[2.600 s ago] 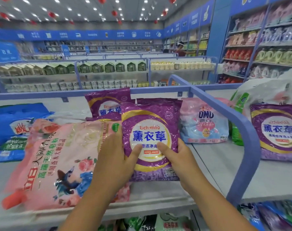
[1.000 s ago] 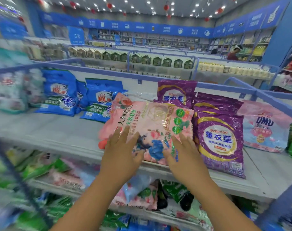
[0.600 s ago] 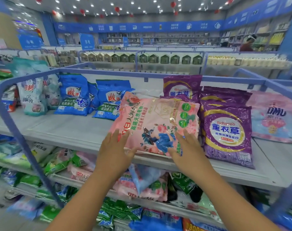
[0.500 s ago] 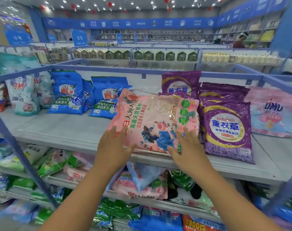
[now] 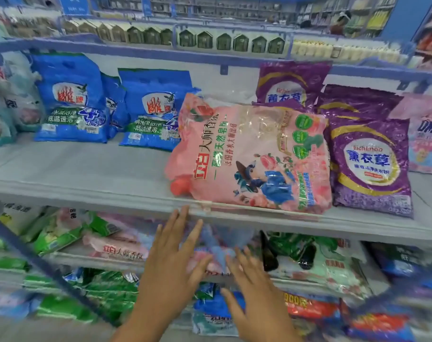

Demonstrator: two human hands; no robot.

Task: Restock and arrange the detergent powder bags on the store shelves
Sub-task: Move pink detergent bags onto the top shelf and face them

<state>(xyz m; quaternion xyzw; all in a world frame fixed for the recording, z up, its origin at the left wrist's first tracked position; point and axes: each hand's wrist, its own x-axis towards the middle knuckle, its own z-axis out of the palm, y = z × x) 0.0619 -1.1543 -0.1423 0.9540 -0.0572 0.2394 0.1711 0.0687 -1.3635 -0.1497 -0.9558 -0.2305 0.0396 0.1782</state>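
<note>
- Large pink plastic detergent bag (image 5: pixel 254 156), red Chinese lettering, flat at grey top shelf (image 5: pixel 86 178) front edge.
- Purple "Eichimoo" bag (image 5: pixel 370 164) touching its right side.
- Left hand (image 5: pixel 170 265), right hand (image 5: pixel 254 292): fingers spread, empty, below the shelf edge, clear of the bag.

Bright, even store light with almost no shadows, glare streaking the pink bag (image 5: pixel 254 154) film, motion blur smearing both hands and the lower shelves, soft compression mush throughout, far aisles out of focus, wide-angle bending the shelf rail (image 5: pixel 136 51) at the edges.
</note>
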